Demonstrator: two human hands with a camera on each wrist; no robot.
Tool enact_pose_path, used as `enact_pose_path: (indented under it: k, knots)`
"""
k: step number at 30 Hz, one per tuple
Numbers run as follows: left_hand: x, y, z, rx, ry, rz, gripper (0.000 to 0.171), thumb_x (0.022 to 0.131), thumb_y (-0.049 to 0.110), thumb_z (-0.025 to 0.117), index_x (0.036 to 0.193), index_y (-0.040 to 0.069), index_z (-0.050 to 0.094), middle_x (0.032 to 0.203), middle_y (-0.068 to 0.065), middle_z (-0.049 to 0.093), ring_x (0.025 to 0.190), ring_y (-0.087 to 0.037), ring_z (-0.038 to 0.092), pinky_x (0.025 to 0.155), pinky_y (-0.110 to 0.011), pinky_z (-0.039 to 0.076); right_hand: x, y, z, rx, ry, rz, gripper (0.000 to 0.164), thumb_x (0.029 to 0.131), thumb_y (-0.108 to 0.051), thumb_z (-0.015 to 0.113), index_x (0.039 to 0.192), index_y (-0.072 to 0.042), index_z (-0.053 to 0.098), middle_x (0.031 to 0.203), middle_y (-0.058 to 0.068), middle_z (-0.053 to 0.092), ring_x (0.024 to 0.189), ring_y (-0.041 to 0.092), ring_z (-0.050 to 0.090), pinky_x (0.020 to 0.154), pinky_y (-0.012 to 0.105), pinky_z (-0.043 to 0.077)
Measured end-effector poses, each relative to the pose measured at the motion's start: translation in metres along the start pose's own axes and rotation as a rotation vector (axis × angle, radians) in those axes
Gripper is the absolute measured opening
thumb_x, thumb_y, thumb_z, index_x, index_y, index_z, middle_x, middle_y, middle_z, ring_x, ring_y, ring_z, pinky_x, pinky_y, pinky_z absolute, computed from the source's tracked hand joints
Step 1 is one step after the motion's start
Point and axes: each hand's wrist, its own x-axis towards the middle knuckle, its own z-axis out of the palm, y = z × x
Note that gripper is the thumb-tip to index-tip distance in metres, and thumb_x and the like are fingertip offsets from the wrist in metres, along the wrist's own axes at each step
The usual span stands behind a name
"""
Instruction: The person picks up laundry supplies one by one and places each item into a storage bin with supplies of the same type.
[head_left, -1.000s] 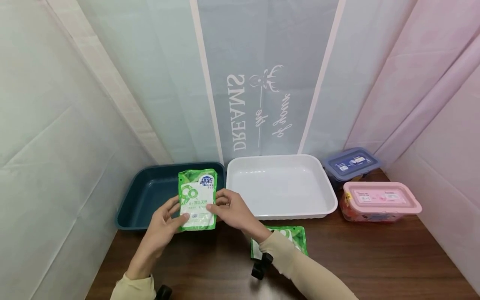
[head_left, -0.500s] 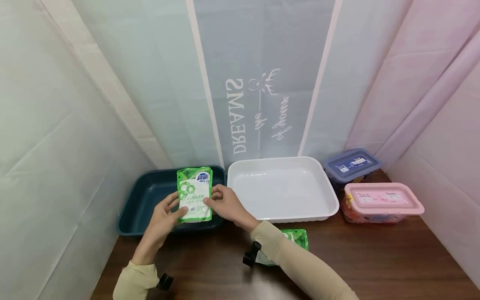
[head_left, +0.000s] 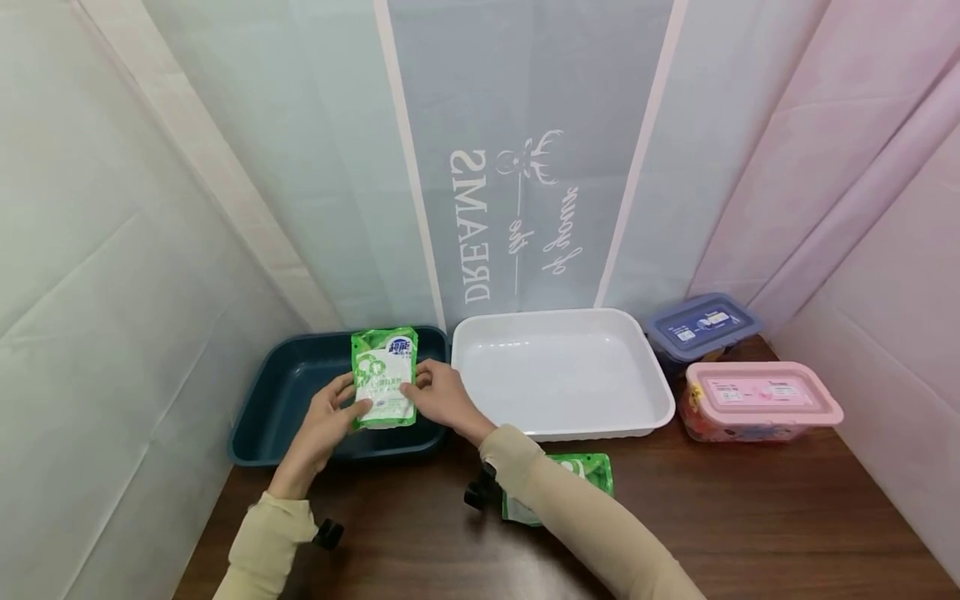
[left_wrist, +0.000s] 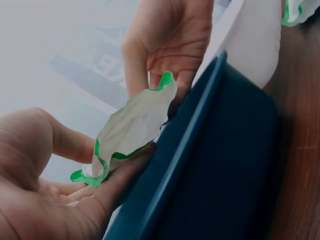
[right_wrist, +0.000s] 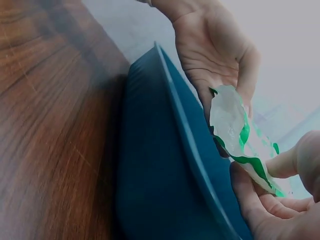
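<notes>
Both hands hold a green and white packet above the dark blue basin. My left hand pinches its left edge, thumb on the printed front and fingers behind. On the opposite edge my right hand pinches it the same way. The wrist views look at the packet's bottom end; there the packet bulges between the two hands, beside the basin's rim. A second green packet lies on the table, partly hidden under the right forearm.
Right of the basin stands a white tray. Farther right are a blue-lidded box and a pink-lidded box, both on the brown wooden table. Printed curtains hang behind and at both sides.
Both hands have carried the packet slightly left and farther away from the body, over the blue basin. The right forearm has shifted left over the second packet.
</notes>
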Motion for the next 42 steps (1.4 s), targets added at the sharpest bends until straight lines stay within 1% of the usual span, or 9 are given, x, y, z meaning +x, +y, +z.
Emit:
enact_pose_path:
  k: [7, 14, 17, 20, 23, 28, 33, 39, 42]
  knots:
    - [0.008, -0.007, -0.002, 0.065, 0.002, -0.046, 0.069, 0.112, 0.013, 0.053, 0.169, -0.001, 0.016, 0.169, -0.032, 0.029, 0.105, -0.015, 0.071, 0.091, -0.04, 0.063, 0.008, 0.003, 0.01, -0.133, -0.011, -0.039, 0.036, 0.104, -0.02, 0.069, 0.13, 0.005, 0.066, 0.101, 0.013, 0.075, 0.077, 0.011, 0.068, 0.067, 0.024, 0.056]
    - [0.019, -0.015, -0.001, 0.181, 0.0, -0.053, 0.068, 0.113, 0.019, 0.052, 0.169, -0.002, 0.018, 0.167, -0.035, 0.029, 0.106, -0.021, 0.071, 0.091, -0.043, 0.062, 0.011, -0.001, 0.016, -0.235, -0.023, -0.046, 0.029, 0.105, -0.016, 0.067, 0.123, 0.007, 0.062, 0.085, 0.009, 0.065, 0.059, 0.011, 0.059, 0.049, 0.023, 0.048]
    - [0.021, -0.019, 0.0, 0.23, 0.015, -0.05, 0.067, 0.113, 0.019, 0.051, 0.168, -0.002, 0.019, 0.166, -0.036, 0.03, 0.113, -0.031, 0.069, 0.092, -0.045, 0.062, 0.012, -0.002, 0.02, -0.259, -0.028, -0.037, 0.029, 0.106, -0.014, 0.065, 0.124, 0.008, 0.06, 0.083, 0.009, 0.064, 0.058, 0.011, 0.061, 0.047, 0.023, 0.05]
    - [0.022, -0.022, 0.003, 0.318, 0.036, -0.047, 0.069, 0.113, 0.02, 0.051, 0.168, -0.003, 0.018, 0.165, -0.037, 0.032, 0.132, -0.046, 0.059, 0.098, -0.052, 0.057, 0.013, -0.002, 0.025, -0.276, -0.029, -0.028, 0.029, 0.106, -0.012, 0.064, 0.126, 0.009, 0.059, 0.08, 0.009, 0.063, 0.055, 0.012, 0.061, 0.044, 0.023, 0.049]
    - [0.022, -0.023, 0.006, 0.399, 0.059, -0.045, 0.069, 0.112, 0.021, 0.05, 0.167, -0.006, 0.019, 0.162, -0.039, 0.035, 0.139, -0.052, 0.05, 0.099, -0.056, 0.053, 0.013, -0.001, 0.029, -0.301, -0.038, -0.016, 0.031, 0.106, -0.011, 0.062, 0.128, 0.011, 0.057, 0.074, 0.009, 0.06, 0.05, 0.014, 0.059, 0.041, 0.025, 0.048]
    - [0.026, -0.027, 0.009, 0.439, 0.078, -0.033, 0.068, 0.111, 0.019, 0.048, 0.166, -0.01, 0.019, 0.158, -0.041, 0.04, 0.127, -0.048, 0.06, 0.092, -0.051, 0.055, 0.016, 0.003, 0.036, -0.397, -0.039, -0.042, 0.033, 0.106, -0.01, 0.061, 0.128, 0.014, 0.057, 0.069, 0.008, 0.057, 0.047, 0.014, 0.056, 0.038, 0.024, 0.045]
    - [0.03, -0.031, 0.013, 0.45, 0.08, -0.038, 0.066, 0.112, 0.019, 0.046, 0.166, -0.009, 0.021, 0.157, -0.038, 0.044, 0.115, -0.038, 0.064, 0.087, -0.045, 0.054, 0.017, 0.006, 0.039, -0.429, -0.017, -0.06, 0.04, 0.105, -0.009, 0.063, 0.133, 0.017, 0.053, 0.077, 0.012, 0.06, 0.049, 0.013, 0.056, 0.039, 0.023, 0.046]
    - [0.032, -0.033, 0.016, 0.445, 0.058, -0.042, 0.065, 0.112, 0.017, 0.047, 0.165, -0.01, 0.021, 0.162, -0.037, 0.037, 0.133, -0.045, 0.053, 0.103, -0.056, 0.049, 0.018, 0.008, 0.041, -0.498, -0.007, -0.065, 0.045, 0.104, -0.011, 0.064, 0.136, 0.018, 0.05, 0.084, 0.017, 0.064, 0.052, 0.015, 0.059, 0.039, 0.023, 0.046]
    - [0.033, -0.034, 0.016, 0.437, 0.035, -0.063, 0.065, 0.113, 0.018, 0.046, 0.165, -0.01, 0.019, 0.164, -0.037, 0.034, 0.136, -0.046, 0.051, 0.104, -0.057, 0.048, 0.018, 0.009, 0.041, -0.52, -0.012, -0.052, 0.046, 0.104, -0.012, 0.065, 0.135, 0.018, 0.051, 0.085, 0.017, 0.065, 0.052, 0.015, 0.06, 0.039, 0.023, 0.047]
